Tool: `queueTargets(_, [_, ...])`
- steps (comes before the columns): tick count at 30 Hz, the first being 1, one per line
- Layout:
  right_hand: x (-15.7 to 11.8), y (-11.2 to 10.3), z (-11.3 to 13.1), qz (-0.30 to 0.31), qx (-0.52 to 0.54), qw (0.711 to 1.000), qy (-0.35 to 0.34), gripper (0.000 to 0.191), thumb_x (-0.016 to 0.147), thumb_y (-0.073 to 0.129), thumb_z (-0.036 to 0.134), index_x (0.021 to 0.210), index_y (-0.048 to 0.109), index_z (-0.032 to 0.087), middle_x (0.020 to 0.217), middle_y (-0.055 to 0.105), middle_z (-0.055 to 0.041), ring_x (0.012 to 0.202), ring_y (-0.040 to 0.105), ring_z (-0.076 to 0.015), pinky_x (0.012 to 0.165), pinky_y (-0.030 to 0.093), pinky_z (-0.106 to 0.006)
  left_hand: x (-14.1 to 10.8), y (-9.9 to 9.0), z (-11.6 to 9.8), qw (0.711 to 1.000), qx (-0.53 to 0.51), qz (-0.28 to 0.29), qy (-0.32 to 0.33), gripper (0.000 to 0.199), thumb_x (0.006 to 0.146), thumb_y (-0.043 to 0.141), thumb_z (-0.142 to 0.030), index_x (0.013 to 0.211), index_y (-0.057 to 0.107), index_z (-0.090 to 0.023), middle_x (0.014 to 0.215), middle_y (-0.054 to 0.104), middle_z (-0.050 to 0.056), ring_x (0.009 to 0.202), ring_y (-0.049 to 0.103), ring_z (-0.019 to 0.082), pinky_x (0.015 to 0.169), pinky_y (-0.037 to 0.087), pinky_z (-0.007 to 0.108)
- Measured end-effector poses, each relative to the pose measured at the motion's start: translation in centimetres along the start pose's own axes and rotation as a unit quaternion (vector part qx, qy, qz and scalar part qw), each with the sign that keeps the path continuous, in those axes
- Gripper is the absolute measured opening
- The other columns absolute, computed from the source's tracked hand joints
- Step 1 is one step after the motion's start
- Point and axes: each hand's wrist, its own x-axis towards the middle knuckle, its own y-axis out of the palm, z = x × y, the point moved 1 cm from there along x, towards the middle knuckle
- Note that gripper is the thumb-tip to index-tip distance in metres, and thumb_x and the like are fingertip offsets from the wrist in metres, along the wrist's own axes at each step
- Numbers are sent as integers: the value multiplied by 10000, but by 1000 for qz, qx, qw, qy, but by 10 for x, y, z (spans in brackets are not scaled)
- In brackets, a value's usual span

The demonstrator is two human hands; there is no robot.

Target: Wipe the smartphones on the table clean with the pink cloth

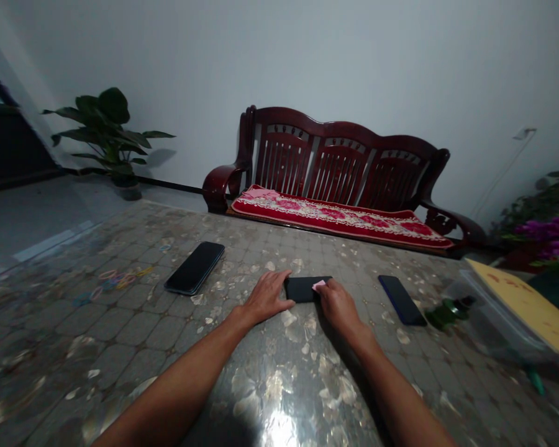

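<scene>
A dark, flat phone [302,289] lies crosswise on the table between my two hands. My left hand [269,296] grips its left end, with the thumb on the near edge and the fingers at the far edge. Pinched in my right hand [339,305] is a small pink piece of cloth or paper [318,285], pressed against the right part of the phone. Another black phone [195,267] rests to the left of my left hand. A blue-edged phone [401,300] lies to the right of my right hand.
Colourful rubber bands [118,279] are scattered at the left of the patterned table [135,335]. On the right stand a green bottle [448,312] and a clear plastic box [494,323] with a yellow board [526,304] on top. Behind the table is a wooden bench [338,167].
</scene>
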Motion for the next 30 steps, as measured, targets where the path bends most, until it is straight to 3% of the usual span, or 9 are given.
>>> queueTargets(5, [-8, 8, 19, 10, -1, 998, -59, 370, 1013, 453, 161, 1249, 728, 235, 1107, 675, -104, 1045, 607, -214, 853, 422, -257, 0, 0, 0, 1000, 9, -2, 9, 753, 756, 802, -311, 1425, 485, -173, 1330, 651, 142, 1240, 589, 324, 1116, 416, 488])
queueTargets(13, [-6, -13, -18, 13, -16, 997, 68, 385, 1000, 445, 148, 1254, 733, 188, 1117, 682, -137, 1042, 635, -233, 865, 432, -275, 0, 1, 0, 1000, 11, -3, 13, 736, 753, 792, -303, 1419, 495, -200, 1332, 650, 134, 1240, 591, 333, 1120, 410, 505])
queueTargets(21, [-3, -1, 8, 20, 1, 999, -32, 382, 1021, 425, 171, 1249, 729, 218, 1136, 682, -113, 1065, 614, -206, 872, 420, -241, 0, 1, 1, 1000, 8, -8, 12, 727, 747, 783, -305, 1412, 507, -209, 1297, 657, 123, 1219, 598, 330, 1103, 426, 498])
queueTargets(27, [18, -8, -18, -7, -22, 999, 45, 373, 1011, 432, 171, 1199, 753, 187, 1088, 694, -125, 1031, 623, -228, 857, 420, -262, -1, -2, -2, 1000, 11, -7, 21, 667, 771, 746, -289, 1393, 516, -213, 1313, 650, 121, 1229, 591, 326, 1111, 414, 503])
queueTargets(30, [18, -1, -14, -19, -22, 999, 14, 360, 1006, 448, 170, 1192, 753, 204, 1094, 691, -119, 1035, 611, -223, 863, 425, -266, -1, -3, -4, 1000, 17, -3, 24, 611, 776, 736, -277, 1350, 538, -212, 1284, 657, 114, 1215, 593, 317, 1107, 415, 488])
